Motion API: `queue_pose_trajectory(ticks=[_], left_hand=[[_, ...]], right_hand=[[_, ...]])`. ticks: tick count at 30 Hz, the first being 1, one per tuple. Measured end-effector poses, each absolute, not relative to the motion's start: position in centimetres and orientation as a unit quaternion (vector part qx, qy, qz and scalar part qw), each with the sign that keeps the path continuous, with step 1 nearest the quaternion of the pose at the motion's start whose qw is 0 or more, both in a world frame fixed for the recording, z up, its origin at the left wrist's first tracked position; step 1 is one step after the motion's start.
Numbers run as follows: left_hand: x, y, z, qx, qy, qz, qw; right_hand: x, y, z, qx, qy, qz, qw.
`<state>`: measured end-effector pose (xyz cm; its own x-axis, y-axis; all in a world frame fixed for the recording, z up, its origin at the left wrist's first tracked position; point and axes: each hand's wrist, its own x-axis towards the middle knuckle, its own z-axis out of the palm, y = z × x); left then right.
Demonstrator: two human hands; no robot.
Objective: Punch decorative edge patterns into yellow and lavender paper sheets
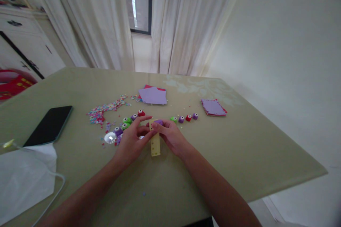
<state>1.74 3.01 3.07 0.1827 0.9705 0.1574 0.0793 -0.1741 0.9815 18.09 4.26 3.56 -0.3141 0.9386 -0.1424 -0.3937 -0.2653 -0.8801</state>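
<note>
Both my hands meet above the middle of the table around a pale yellow paper strip [155, 147] with small cut-out shapes in it. My left hand [133, 142] pinches the strip from the left, near its upper end. My right hand [172, 136] is closed around a small purple craft punch [159, 122], which sits against the top of the strip. Just left of my left hand several little punches in green, purple and red cluster, among them a green punch [125, 126]. Beyond my right hand a short row includes a red punch [188, 117].
Colourful paper confetti [99, 112] is scattered on the left, near a shiny silver round piece [110, 138]. Purple and red paper sheets [153, 95] lie farther back, with a scallop-edged paper stack [213, 107] at right. A dark phone [49, 126], white paper [26, 181] and cable [60, 175] lie left.
</note>
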Motion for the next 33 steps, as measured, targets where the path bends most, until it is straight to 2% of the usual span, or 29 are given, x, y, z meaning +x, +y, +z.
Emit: queue_pose_trajectory(ticks=[15, 33], left_hand=[[1.78, 3.02, 3.03, 0.632, 0.436, 0.447, 0.460], [1.52, 3.22, 3.00, 0.670, 0.479, 0.449, 0.347]], right_hand=[[17.72, 4.30, 2.75, -0.373, -0.387, 0.697, 0.474], [18.07, 4.13, 3.31, -0.367, -0.420, 0.683, 0.472]])
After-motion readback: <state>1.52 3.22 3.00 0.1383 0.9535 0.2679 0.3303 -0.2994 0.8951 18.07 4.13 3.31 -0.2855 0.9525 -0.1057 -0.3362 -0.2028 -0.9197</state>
